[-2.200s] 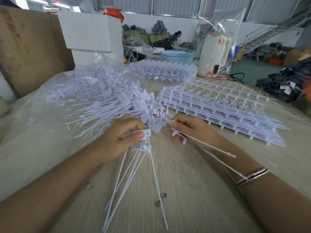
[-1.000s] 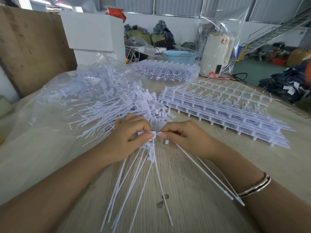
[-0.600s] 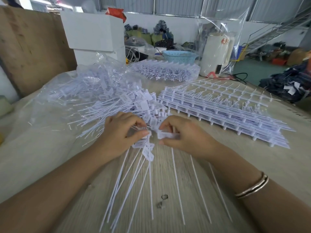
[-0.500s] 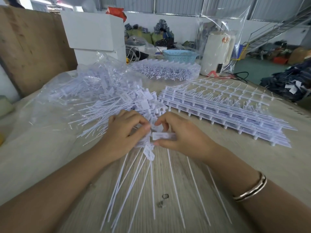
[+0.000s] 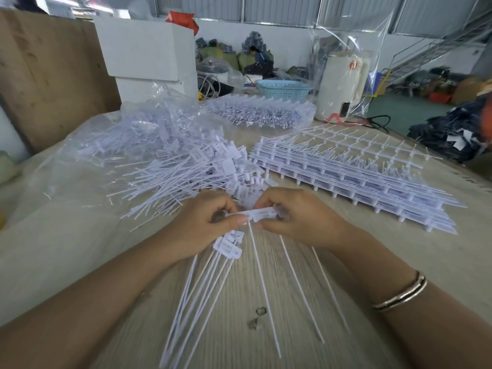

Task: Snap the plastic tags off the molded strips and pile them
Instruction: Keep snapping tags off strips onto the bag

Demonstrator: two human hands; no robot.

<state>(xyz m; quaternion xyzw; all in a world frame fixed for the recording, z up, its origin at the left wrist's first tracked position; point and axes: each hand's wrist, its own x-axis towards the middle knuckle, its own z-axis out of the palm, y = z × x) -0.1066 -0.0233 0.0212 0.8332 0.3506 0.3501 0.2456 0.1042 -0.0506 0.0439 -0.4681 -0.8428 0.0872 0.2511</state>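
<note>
My left hand (image 5: 205,225) and right hand (image 5: 295,217) pinch one tag (image 5: 262,214); big pile (image 5: 186,169) at eleven o'clock, many strips (image 5: 359,177) left at two.

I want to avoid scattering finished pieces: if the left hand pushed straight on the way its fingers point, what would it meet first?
Probably the right hand, close across the strip both hold; depth is unclear.
</note>
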